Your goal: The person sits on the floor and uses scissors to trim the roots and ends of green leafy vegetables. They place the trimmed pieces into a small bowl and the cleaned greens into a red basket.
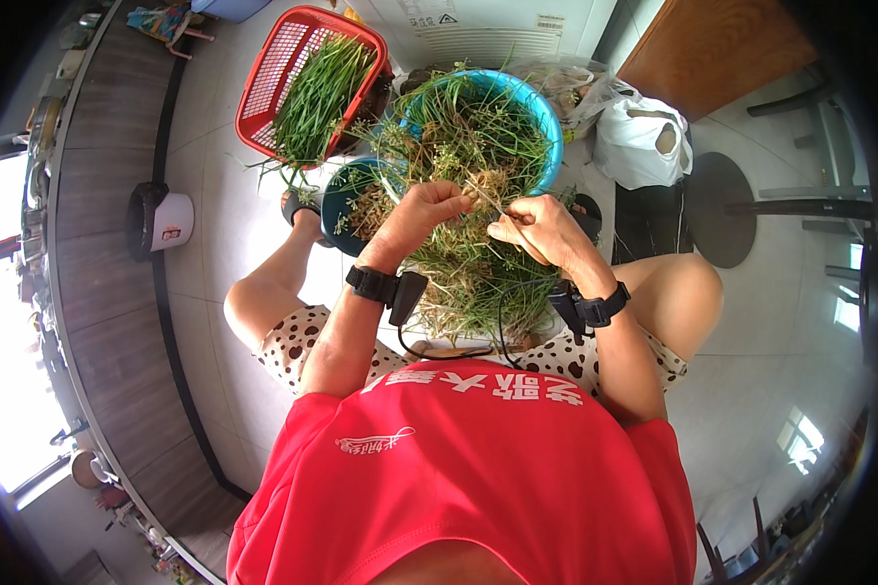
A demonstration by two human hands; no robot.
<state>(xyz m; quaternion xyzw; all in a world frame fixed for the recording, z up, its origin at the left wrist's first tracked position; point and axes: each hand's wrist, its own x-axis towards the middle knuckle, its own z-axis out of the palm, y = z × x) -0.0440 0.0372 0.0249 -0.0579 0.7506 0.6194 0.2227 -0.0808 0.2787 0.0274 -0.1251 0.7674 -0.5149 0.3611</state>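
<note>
My left hand [435, 205] pinches a thin pale plant stem [492, 199] between thumb and fingertips. On the other end of it, my right hand [535, 228] has its thumb and forefinger closed. A small object may be hidden in the right fingers; I cannot tell. Both hands hover over the near rim of a bright blue tub [554, 135] heaped with long green leafy stalks [475, 124], some bearing seed heads. Below the hands, a further heap of green and straw-coloured stalks [475, 285] lies between my legs.
Left of the tub, a dark teal bucket [336, 208] contains brownish plant scraps. A red plastic basket [256, 121] behind it holds long green leaves [322, 99]. White plastic bags [640, 146] stand at right. A small bin [172, 221] is beside the cabinets [110, 197].
</note>
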